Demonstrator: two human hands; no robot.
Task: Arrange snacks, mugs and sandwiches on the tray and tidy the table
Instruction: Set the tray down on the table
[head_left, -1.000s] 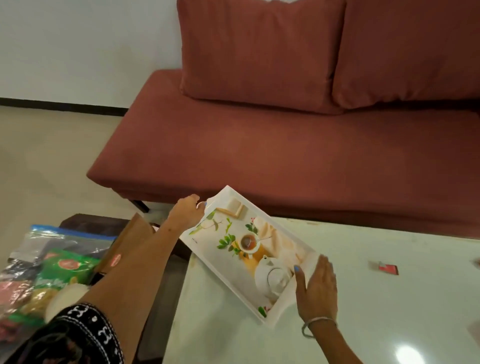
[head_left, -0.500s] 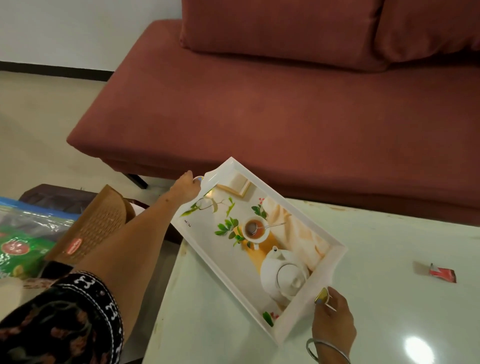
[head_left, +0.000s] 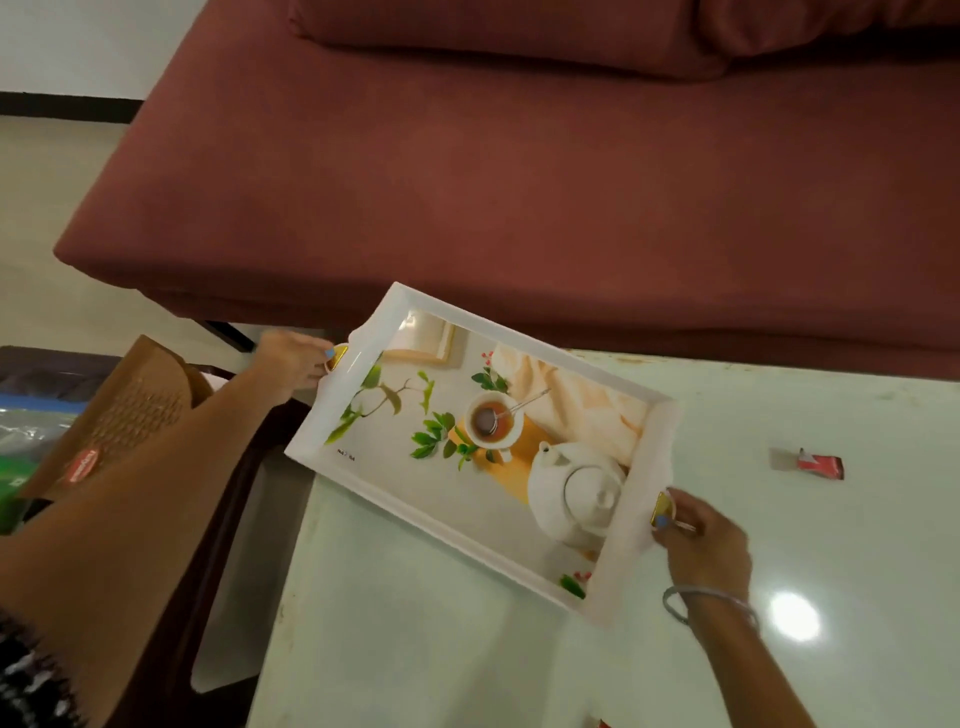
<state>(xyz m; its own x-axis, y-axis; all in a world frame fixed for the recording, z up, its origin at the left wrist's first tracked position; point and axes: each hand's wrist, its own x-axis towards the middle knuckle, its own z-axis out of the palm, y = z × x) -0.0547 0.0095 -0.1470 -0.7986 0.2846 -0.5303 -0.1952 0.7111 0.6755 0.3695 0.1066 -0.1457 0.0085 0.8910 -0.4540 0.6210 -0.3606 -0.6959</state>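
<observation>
A white plastic tray with a teapot picture (head_left: 332, 415) sits tilted at the 9 o'clock corner of the shiny pale green table (head_left: 779, 545), partly over its edge. The left hand (head_left: 291, 364) pinches the gold handle at the tray's 10 o'clock end. The right hand (head_left: 701, 540) has its fingers closed on the handle at 4 o'clock. A small red wrapper (head_left: 821, 464) lies at 3 o'clock, well apart.

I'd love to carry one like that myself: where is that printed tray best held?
By the gold handles on its two short ends, one hand from each side, as the left hand and right hand do. The tray is long and flat, so end grips should keep it level.
</observation>
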